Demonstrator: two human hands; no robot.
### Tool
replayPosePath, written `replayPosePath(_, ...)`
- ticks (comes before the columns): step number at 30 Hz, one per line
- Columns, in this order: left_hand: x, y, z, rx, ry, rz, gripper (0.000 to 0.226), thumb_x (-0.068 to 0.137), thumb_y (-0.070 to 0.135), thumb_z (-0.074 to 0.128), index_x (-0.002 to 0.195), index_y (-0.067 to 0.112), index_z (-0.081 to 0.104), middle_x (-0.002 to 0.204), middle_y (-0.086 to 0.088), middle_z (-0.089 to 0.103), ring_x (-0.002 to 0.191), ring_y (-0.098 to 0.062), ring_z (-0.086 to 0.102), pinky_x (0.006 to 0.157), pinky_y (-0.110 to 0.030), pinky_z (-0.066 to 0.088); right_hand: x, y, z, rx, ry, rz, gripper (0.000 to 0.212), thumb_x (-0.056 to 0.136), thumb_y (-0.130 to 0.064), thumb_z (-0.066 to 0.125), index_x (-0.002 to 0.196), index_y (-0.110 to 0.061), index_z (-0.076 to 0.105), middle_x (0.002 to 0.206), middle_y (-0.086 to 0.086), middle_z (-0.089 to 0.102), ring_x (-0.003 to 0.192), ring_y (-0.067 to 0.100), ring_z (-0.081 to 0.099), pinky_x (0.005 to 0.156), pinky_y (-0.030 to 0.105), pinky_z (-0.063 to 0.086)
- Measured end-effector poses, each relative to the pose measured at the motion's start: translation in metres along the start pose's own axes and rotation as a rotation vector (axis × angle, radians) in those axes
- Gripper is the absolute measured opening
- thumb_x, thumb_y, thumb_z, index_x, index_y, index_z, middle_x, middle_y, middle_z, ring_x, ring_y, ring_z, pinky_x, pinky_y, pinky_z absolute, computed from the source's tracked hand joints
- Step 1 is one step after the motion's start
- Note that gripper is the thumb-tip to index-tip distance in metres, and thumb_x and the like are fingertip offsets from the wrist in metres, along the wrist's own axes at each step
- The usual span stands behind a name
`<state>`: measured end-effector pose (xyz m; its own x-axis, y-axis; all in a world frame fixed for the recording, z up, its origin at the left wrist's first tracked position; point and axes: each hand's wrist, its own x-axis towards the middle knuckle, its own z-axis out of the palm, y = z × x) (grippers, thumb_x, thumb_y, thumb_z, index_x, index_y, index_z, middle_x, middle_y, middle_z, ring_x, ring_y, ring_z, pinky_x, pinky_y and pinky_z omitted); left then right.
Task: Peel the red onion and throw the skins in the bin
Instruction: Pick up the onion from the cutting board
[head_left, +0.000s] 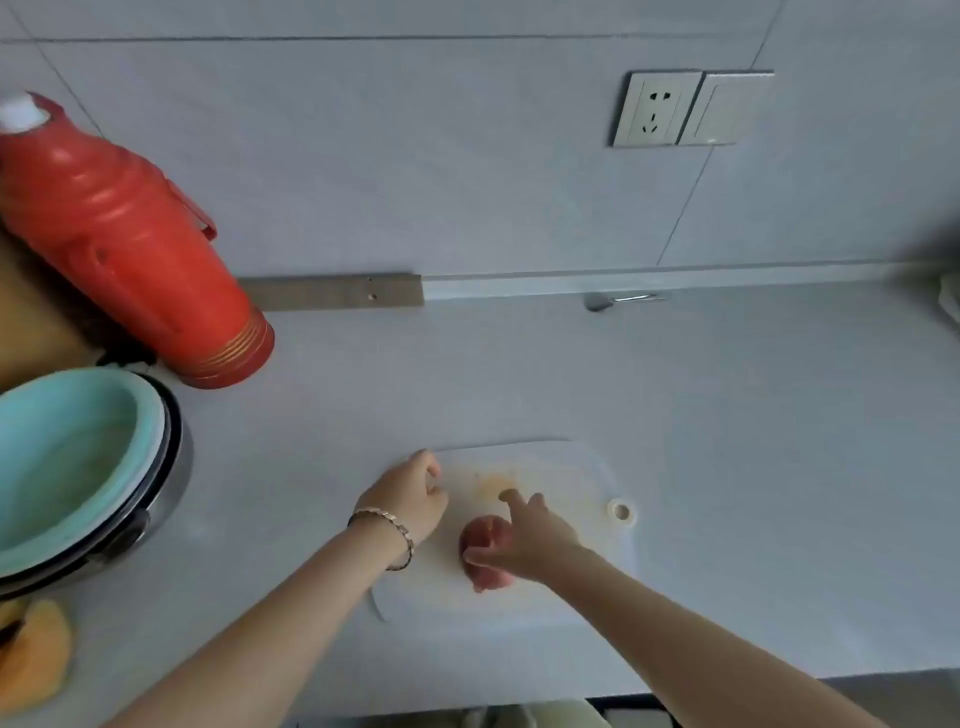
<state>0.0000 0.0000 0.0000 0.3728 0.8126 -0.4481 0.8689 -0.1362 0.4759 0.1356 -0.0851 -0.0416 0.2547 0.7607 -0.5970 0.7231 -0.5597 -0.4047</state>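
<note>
A red onion (485, 540) lies on the near half of a white cutting board (571, 483) on the grey counter. My right hand (535, 540) covers the onion from the right, with the thumb curled round its near side and the index finger pointing away. My left hand (410, 493), with a bracelet on the wrist, sits at the board's far left corner with its fingers curled down. The blur hides whether it pinches anything. No loose skins are plainly visible, only an orange stain on the board.
A red thermos (119, 234) stands at the back left. Stacked basins, a teal one (67, 457) on top, sit at the left edge, with an orange cloth (31, 654) below them. A pale object (545, 714) shows under the counter's front edge. A wall socket (657, 109) is above.
</note>
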Motion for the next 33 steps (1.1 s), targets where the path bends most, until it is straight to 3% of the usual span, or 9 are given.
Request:
replayPosePath(5, -0.003, -0.014, 0.015, -0.092, -0.041, -0.075, 0.021, 0.088, 0.015, 0.046, 0.108, 0.018, 0.052, 0.089, 0.004, 0.057, 0.082, -0.019, 0.055, 0.075, -0.026, 0.044, 0.012, -0.001, 0.029, 0.004, -0.034, 0.083, 0.064, 0.058, -0.045, 0.070, 0.110, -0.022, 0.041, 0.107, 0.003, 0.047, 0.092, 0.024, 0.057, 0.070, 0.029, 0.046)
replayPosePath(9, -0.005, -0.019, 0.018, -0.171, -0.135, -0.075, 0.030, 0.089, 0.020, 0.050, 0.119, 0.022, 0.053, 0.101, 0.003, 0.057, 0.088, -0.016, 0.055, 0.075, -0.023, 0.041, 0.009, -0.001, 0.021, 0.528, -0.127, 0.108, 0.038, 0.058, -0.030, 0.066, 0.094, -0.019, 0.058, 0.079, 0.004, 0.071, 0.070, 0.020, 0.069, 0.059, 0.031, 0.054)
replayPosePath(13, -0.015, 0.001, -0.006, -0.866, -0.376, -0.191, 0.032, 0.092, 0.037, 0.053, 0.124, 0.035, 0.050, 0.126, 0.001, 0.053, 0.101, -0.023, 0.064, 0.078, -0.038, 0.056, -0.012, -0.013, -0.026, 0.886, -0.286, -0.093, 0.032, 0.077, -0.030, 0.056, 0.107, -0.020, 0.061, 0.067, 0.002, 0.063, 0.062, 0.013, 0.062, 0.056, 0.025, 0.049)
replayPosePath(16, -0.021, 0.017, -0.021, -1.216, -0.613, -0.244, 0.040, 0.080, 0.046, 0.059, 0.114, 0.025, 0.064, 0.120, -0.012, 0.063, 0.093, -0.034, 0.069, 0.070, -0.042, 0.057, -0.028, -0.025, -0.056, 0.949, -0.272, -0.275, 0.031, 0.073, -0.037, 0.056, 0.098, -0.020, 0.061, 0.064, 0.004, 0.055, 0.058, 0.014, 0.053, 0.056, 0.027, 0.045)
replayPosePath(19, -0.021, 0.032, -0.028, -1.391, -0.662, -0.239, 0.046, 0.073, 0.038, 0.063, 0.112, 0.012, 0.065, 0.112, -0.022, 0.065, 0.087, -0.040, 0.067, 0.069, -0.039, 0.057, -0.039, -0.038, -0.072, 0.878, -0.143, -0.214, 0.044, 0.070, -0.048, 0.063, 0.103, -0.020, 0.058, 0.087, 0.016, 0.065, 0.073, 0.021, 0.060, 0.067, 0.038, 0.051)
replayPosePath(21, -0.023, 0.038, -0.031, -1.520, -0.625, -0.258, 0.034, 0.079, 0.028, 0.061, 0.107, 0.009, 0.065, 0.103, -0.023, 0.068, 0.082, -0.041, 0.067, 0.068, -0.040, 0.059, -0.046, -0.046, -0.077, 0.741, 0.028, -0.173, 0.040, 0.079, -0.050, 0.061, 0.106, -0.020, 0.058, 0.090, 0.006, 0.067, 0.070, 0.015, 0.061, 0.069, 0.036, 0.052)
replayPosePath(25, -0.029, 0.037, -0.033, -1.704, -0.511, -0.250, 0.037, 0.079, 0.025, 0.065, 0.111, 0.007, 0.062, 0.101, -0.024, 0.070, 0.088, -0.033, 0.071, 0.074, -0.038, 0.060, -0.067, -0.057, -0.075, 0.532, 0.410, -0.134, 0.054, 0.072, -0.059, 0.059, 0.117, -0.030, 0.050, 0.110, -0.011, 0.053, 0.088, 0.007, 0.059, 0.075, 0.017, 0.047)
replayPosePath(28, -0.037, 0.037, -0.033, -1.652, -0.415, -0.217, 0.034, 0.087, 0.026, 0.059, 0.116, 0.010, 0.059, 0.099, -0.021, 0.069, 0.080, -0.030, 0.072, 0.063, -0.033, 0.059, -0.081, -0.067, -0.063, 0.432, 0.581, -0.166, 0.053, 0.072, -0.051, 0.067, 0.119, -0.036, 0.049, 0.109, -0.019, 0.047, 0.082, -0.007, 0.054, 0.069, -0.006, 0.032)
replayPosePath(33, -0.044, 0.033, -0.036, -1.619, -0.318, -0.127, 0.048, 0.087, 0.024, 0.056, 0.129, 0.003, 0.046, 0.118, -0.030, 0.060, 0.082, -0.032, 0.071, 0.063, -0.033, 0.057, -0.082, -0.064, -0.048, 0.578, 0.714, -0.364, 0.034, 0.077, -0.037, 0.069, 0.110, -0.033, 0.062, 0.100, -0.019, 0.053, 0.084, -0.002, 0.055, 0.064, 0.008, 0.042)
